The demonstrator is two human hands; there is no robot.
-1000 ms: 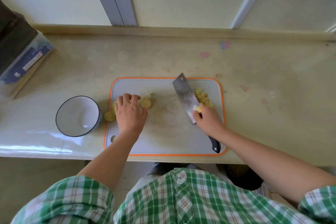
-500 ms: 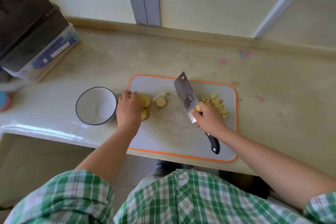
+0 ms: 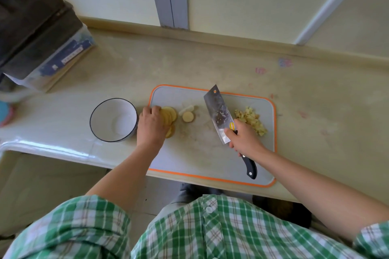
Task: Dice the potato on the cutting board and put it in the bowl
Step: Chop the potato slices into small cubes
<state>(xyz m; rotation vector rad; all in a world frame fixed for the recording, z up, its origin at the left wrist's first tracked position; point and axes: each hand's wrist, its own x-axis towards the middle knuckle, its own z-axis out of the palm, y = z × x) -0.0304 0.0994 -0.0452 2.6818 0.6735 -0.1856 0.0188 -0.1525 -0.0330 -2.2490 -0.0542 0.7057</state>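
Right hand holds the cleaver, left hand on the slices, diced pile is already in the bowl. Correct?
No: the head view shows the diced pile on the cutting board, right of the cleaver; the bowl is empty. Left hand on slices, right hand: as stated.

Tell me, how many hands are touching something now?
2: the left hand holds the potato slices at the left edge of the cutting board; the right hand grips the knife beside the diced heap.
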